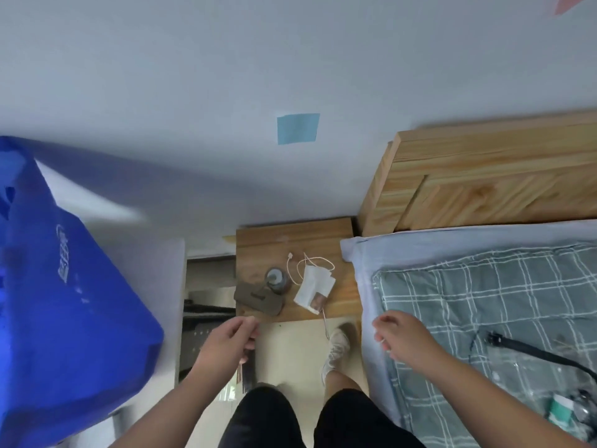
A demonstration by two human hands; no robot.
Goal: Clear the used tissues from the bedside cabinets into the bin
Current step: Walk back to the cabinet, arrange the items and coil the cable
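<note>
Head camera, looking down on a wooden bedside cabinet (336,240) that stands against the pale wall. The tissues (311,286), a loose stack of white folded sheets, lie on the cabinet's worktop toward its bed side, with a small printed piece at the stack's near corner. A thin white cable (292,270) loops across the worktop beside and over them and drops off the cabinet's front edge. Just beside the cable, nearer the cabinet's middle, stands a small round container (276,278), and a flat brown pouch (256,297) lies at the front corner away from the bed.

Both grips are bare hands, hovering in front of the cabinet and touching nothing on it. The left grip (229,341) is just short of the front edge near the pouch, fingers loosely curled with the thumb against the forefinger, and nothing shows in it. The right grip (400,337) is beside the cabinet's bed-side corner, over the edge of the bed (484,302), seen from the back with relaxed, bent fingers and no object plainly held.

A big blue bag (64,286) fills the far side away from the bed. A blue square (298,128) is on the wall above the cabinet.
</note>
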